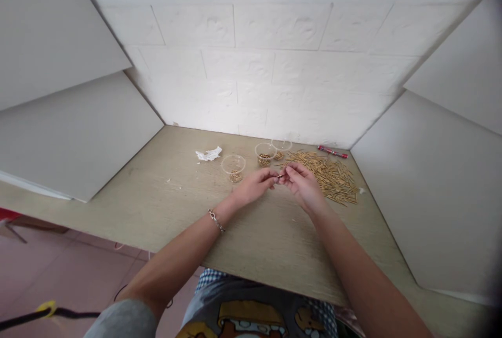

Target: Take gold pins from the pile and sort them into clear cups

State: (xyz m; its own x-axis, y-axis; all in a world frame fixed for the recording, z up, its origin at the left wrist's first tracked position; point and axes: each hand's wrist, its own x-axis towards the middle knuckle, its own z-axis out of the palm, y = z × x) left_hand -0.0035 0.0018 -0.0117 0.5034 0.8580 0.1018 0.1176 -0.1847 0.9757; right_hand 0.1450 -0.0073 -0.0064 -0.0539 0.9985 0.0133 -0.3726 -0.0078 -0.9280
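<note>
My left hand (257, 185) and my right hand (303, 185) meet above the table, each closed in a pinch. Between their fingertips is a small, thin piece (279, 176), dark with a hint of gold; its exact kind is too small to make out. To the right of my right hand spreads a pile of thin gold-coloured sticks (331, 178). Just beyond my hands stands a clear round cup (265, 158) with small gold pieces in it. Another clear cup (234, 165), left of my left hand, holds fewer small gold pieces. A third clear cup (281, 144) stands farther back.
Crumpled white tissue (209, 154) lies at the back left of the wooden table (188, 191). A red tube-like packet (332, 151) rests near the back right corner. A white wall (251, 76) closes the back, and pale panels (98, 134) flank both sides.
</note>
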